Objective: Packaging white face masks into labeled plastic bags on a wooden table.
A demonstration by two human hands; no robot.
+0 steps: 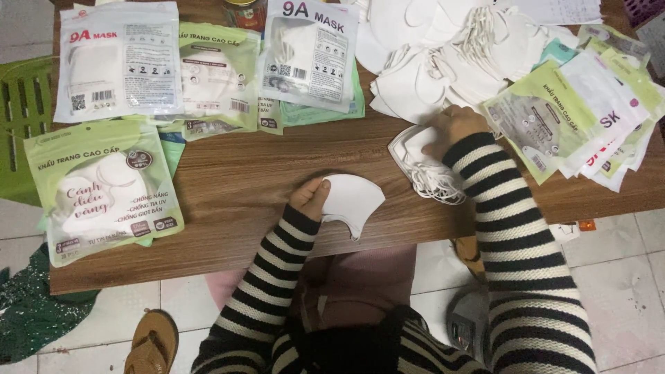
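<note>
On the brown wooden table [277,166], the left hand [309,198] is curled shut around one edge of a single folded white fabric face mask [352,201], pinching it between thumb and fingers so the mask sticks out to the right over the table's near edge. The right hand [454,129] lies palm down with its fingers bent loosely on a small stack of white masks with looped ear cords [422,166], farther onto the table and to the right of the held mask; it presses on the stack rather than gripping it. Behind that stack spreads a big loose heap of white masks [443,55] at the table's far side. Green-and-white printed plastic mask pouches [104,187] lie at the table's left end, and more pouches [589,118] fan out at its right end.
</note>
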